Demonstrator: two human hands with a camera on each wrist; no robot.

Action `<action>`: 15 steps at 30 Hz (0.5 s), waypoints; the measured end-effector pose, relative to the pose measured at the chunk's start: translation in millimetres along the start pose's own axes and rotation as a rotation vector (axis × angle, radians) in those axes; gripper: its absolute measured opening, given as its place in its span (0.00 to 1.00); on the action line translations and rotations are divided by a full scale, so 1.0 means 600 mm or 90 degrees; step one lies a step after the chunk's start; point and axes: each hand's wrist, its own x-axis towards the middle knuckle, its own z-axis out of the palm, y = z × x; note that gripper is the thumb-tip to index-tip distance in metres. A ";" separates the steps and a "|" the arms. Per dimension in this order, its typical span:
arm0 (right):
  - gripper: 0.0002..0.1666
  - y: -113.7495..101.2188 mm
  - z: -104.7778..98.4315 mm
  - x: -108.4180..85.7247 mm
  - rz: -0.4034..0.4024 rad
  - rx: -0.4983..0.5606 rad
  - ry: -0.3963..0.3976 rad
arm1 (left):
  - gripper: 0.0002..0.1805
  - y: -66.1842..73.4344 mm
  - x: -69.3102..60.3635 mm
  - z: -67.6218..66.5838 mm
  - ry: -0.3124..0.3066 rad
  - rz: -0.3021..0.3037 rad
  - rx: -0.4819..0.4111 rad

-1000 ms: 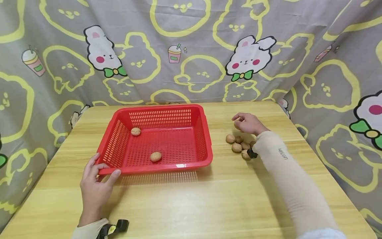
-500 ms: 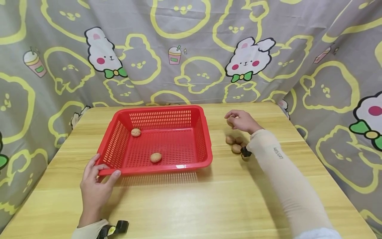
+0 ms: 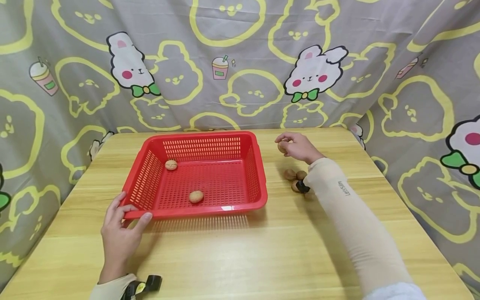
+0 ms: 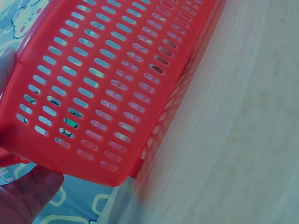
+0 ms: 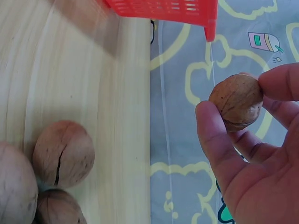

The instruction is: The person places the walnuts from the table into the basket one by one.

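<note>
Round brown walnut pinched in the right hand, just beside a red plastic basket

The right hand is clamped on the walnut, thumb on one side and fingertips on the other, and holds it up off the light wood-grained table, to the right of the basket and near its far end. The left hand grips the near left corner of the basket, its thumb on the front rim and its fingers over the left rim.

The basket is rectangular, with slotted walls and a perforated floor. Inside it lie two walnuts, well apart: a pale tan walnut by the left wall towards the far corner, and a light brown walnut near the front wall.

A cluster of brown walnuts sits on the table below the right hand, partly hidden by the black wrist device on that arm, so their number cannot be told. In the right wrist view, one of them shows a dark split.

Both arms wear beige sleeves. Behind the table hangs a grey fabric curtain printed with yellow outlines and white rabbits with green bows
</note>
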 end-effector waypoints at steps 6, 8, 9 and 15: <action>0.17 -0.013 0.006 0.002 -0.017 0.009 0.003 | 0.17 -0.004 0.001 0.001 0.005 0.005 -0.013; 0.17 -0.018 0.010 0.003 -0.026 0.013 0.003 | 0.17 -0.005 0.001 0.001 0.007 0.003 -0.017; 0.17 -0.020 0.011 0.003 -0.028 0.015 0.001 | 0.17 -0.005 0.001 0.001 0.007 0.001 -0.019; 0.18 -0.037 0.016 0.008 -0.044 0.003 0.000 | 0.18 -0.005 0.002 0.000 0.001 -0.003 -0.004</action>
